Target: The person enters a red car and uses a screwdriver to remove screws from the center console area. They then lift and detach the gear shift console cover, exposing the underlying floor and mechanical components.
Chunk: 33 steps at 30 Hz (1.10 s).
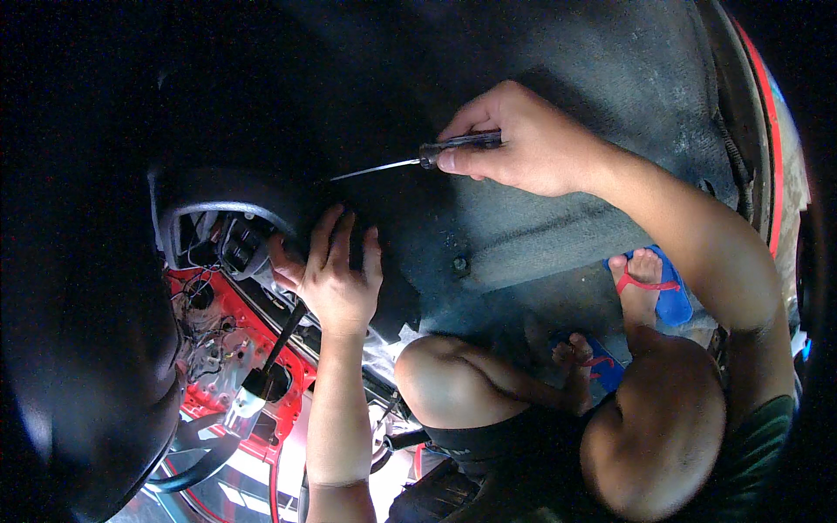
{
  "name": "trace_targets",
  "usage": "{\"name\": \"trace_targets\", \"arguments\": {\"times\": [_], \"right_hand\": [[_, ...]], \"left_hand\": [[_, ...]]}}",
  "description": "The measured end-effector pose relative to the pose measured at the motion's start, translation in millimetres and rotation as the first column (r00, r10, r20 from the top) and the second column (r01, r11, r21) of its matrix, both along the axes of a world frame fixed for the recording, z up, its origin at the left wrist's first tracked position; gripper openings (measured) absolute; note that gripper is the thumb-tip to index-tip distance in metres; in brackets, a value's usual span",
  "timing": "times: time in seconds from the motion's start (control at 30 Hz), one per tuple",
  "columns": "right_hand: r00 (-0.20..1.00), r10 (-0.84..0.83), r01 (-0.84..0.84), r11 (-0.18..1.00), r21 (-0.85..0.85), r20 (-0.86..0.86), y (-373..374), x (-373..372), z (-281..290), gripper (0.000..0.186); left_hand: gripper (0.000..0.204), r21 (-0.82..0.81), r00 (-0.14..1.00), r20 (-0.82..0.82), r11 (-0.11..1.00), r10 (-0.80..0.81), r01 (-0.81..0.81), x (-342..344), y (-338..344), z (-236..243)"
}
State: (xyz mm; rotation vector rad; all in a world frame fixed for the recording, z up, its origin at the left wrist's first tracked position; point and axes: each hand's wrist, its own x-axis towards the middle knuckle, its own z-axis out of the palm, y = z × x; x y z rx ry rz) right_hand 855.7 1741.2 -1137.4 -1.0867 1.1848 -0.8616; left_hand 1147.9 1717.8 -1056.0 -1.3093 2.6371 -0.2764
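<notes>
Two bare hands are in view, with one screwdriver (pixel 425 157) between them. The right hand (pixel 532 144) grips its dark handle, fingers closed and the thumb along the near side. The tool is above the grey carpet (pixel 558 222), its slim metal shaft clear of the hand. Its long axis runs nearly crosswise, sloping slightly: the handle lies to the right and the tip points left, a little toward the person, ending above the left hand's fingertips, against dark trim.

The left hand (pixel 340 288) has its fingers spread over the dark curved trim (pixel 261 187), the thumb set apart; the shadow is too deep to tell whether they grasp its edge. One red metal panel (pixel 237 307) with loose wires shows left of that forearm. To the right are two feet and two blue flip-flops (pixel 673 301) with red straps, one per foot.
</notes>
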Motion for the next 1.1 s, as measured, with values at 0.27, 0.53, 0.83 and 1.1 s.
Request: {"name": "trace_targets", "arguments": {"times": [0.27,0.53,0.83,1.1], "right_hand": [[0.998,0.055,-0.059,0.993,0.106,0.042,-9,-2,4,0.032],[0.873,0.428,-0.395,0.902,0.175,-0.235,-67,-24,37,0.037],[0.769,-0.010,-0.454,0.695,-0.557,-0.639,-61,-17,12,0.042],[0.913,0.349,-0.259,0.896,0.362,-0.210,-61,-32,37,0.048]], "left_hand": [[0.029,-0.016,1.000,0.004,1.000,-0.007,0.007,-1,0,-1],[0.030,0.024,1.000,-0.028,1.000,-0.012,0.013,1,-2,-1],[0.027,0.053,0.997,-0.075,0.998,0.019,-0.015,6,0,3],[0.019,0.073,0.981,-0.193,0.997,0.012,0.002,5,-4,-1]]}}
